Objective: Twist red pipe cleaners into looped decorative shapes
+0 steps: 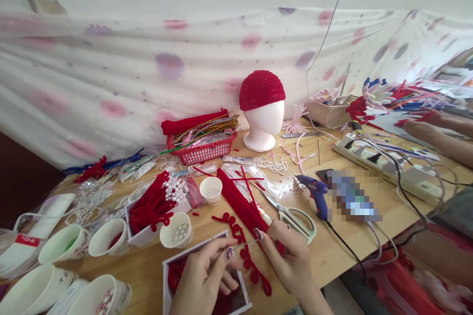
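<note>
You have a white foam mannequin head (263, 125) in a red beaded cap (261, 89); left of it sits a red plastic basket (202, 151), in front of it steel scissors (291, 214), and right of those a blue glue gun (317, 196)

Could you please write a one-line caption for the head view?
Both hands, left hand and right hand, pinch a thin wire over a curled red pipe cleaner.

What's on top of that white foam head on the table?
A red knitted-looking cap sits on the white foam head, covering its whole crown down to the brow. The top of the head beneath it is hidden.
</note>
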### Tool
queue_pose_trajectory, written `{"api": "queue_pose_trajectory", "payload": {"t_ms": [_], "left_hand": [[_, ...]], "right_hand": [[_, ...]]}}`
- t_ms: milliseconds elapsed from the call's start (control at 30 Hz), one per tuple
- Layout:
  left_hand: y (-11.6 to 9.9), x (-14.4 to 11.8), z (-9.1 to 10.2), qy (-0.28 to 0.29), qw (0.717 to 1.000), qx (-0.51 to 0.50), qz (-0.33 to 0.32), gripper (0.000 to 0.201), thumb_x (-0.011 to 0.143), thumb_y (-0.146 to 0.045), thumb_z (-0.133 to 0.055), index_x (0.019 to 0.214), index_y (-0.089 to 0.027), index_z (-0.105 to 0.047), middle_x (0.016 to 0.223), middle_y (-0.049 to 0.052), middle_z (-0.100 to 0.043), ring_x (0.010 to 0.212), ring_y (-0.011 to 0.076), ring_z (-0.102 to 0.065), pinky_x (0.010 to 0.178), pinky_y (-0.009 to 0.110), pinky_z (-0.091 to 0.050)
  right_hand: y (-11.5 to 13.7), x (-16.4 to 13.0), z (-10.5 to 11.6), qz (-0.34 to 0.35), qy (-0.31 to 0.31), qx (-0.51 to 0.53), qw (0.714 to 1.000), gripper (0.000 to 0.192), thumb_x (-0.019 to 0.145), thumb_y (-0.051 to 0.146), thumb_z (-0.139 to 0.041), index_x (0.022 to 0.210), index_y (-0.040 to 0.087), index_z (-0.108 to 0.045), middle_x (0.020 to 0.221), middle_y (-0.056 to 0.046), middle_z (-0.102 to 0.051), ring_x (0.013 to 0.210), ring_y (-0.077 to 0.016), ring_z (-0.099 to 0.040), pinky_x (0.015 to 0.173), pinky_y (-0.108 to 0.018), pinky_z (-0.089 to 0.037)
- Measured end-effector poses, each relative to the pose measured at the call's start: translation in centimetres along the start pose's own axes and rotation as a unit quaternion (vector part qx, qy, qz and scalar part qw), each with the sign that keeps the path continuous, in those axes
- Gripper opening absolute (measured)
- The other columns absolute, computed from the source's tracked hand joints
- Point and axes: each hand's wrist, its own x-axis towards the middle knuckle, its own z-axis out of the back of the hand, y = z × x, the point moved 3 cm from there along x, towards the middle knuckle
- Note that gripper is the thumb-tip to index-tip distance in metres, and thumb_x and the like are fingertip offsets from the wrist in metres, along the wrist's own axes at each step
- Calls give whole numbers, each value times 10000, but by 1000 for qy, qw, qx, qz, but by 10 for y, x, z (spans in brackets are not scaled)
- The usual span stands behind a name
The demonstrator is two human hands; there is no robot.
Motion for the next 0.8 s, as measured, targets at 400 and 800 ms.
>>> {"api": "queue_pose_trajectory", "payload": {"t_ms": [400,800], "left_hand": [[-1,-1,0,-46,999,20,-17,310,786,-493,-663,818,-191,-722,671,43,-761,491,165,-673,472,231,-540],[9,7,9,-45,992,60,-100,360,941,-503,-493,994,-201,-682,683,36,-758,559,185,-722,533,256,-597]], "right_hand": [[6,6,-7,-14,-10,10,1000,389,945,146,-523,633,206,-300,553,71,-309,463,-69,-312,454,-215,-257],[1,6,-4,7,-11,-56,998,398,965,178,-532,609,200,-355,550,60,-343,462,-76,-359,476,-238,-269]]}}
